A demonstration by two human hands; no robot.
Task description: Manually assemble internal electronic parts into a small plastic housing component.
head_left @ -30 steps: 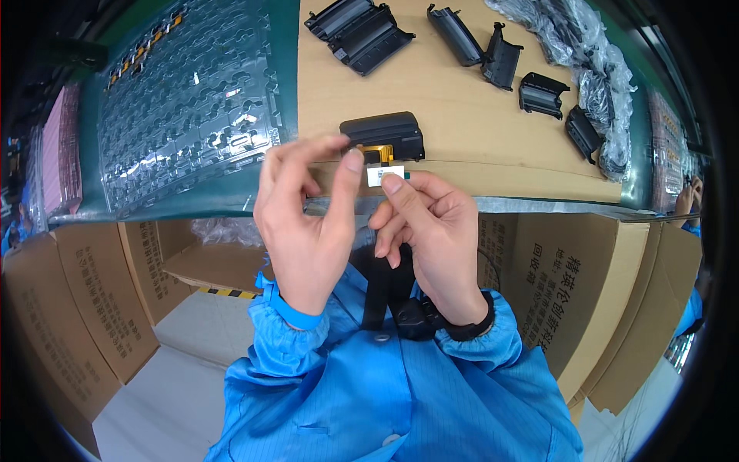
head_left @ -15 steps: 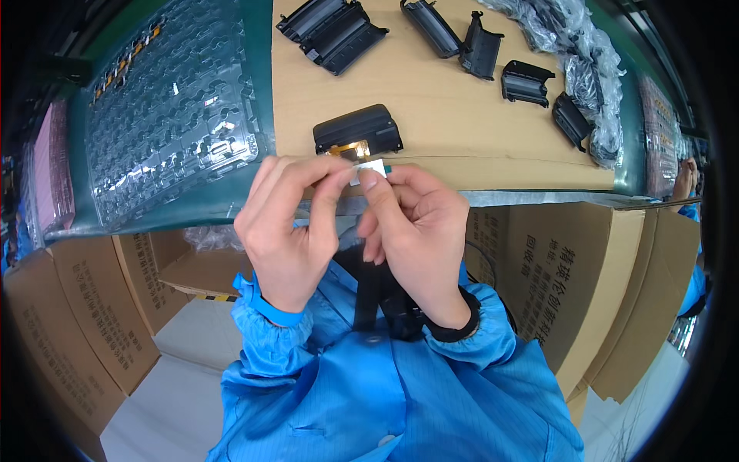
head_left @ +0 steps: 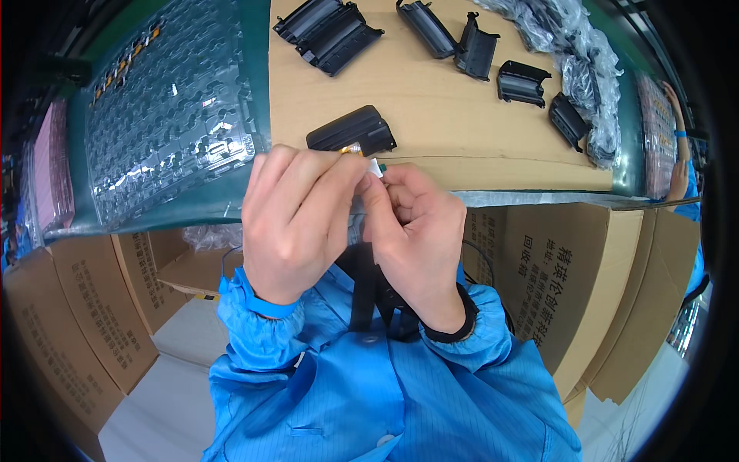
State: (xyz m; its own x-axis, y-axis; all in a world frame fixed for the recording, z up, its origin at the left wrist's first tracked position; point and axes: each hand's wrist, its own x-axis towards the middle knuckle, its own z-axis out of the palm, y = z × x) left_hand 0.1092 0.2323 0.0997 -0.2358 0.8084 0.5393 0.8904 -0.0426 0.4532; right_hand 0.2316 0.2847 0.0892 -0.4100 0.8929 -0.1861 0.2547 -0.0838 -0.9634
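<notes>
Just past the table's near edge, both my hands meet at a small white piece (head_left: 375, 168) with a dark green end. My right hand (head_left: 419, 246) is closed on it, the thumb lying over its face. The fingertips of my left hand (head_left: 292, 219) are pinched together against its left side and cover part of it; what they grip is hidden. An orange flex cable (head_left: 352, 148) shows just above the left fingers, in front of a black plastic housing (head_left: 356, 129) lying on the cardboard; whether the cable joins the white piece cannot be made out.
More black housings (head_left: 339, 42) lie on the cardboard sheet (head_left: 462, 131), with crumpled clear plastic (head_left: 581, 85) along its right. A clear moulded tray (head_left: 169, 115) holding orange parts sits left. Cardboard boxes (head_left: 570, 285) stand below the table edge. Another person's arm (head_left: 680, 154) shows far right.
My left hand has rolled over and its fingers have closed in over the white piece, hiding more of it and of the orange cable. At far right, the other person's arm has reached up.
</notes>
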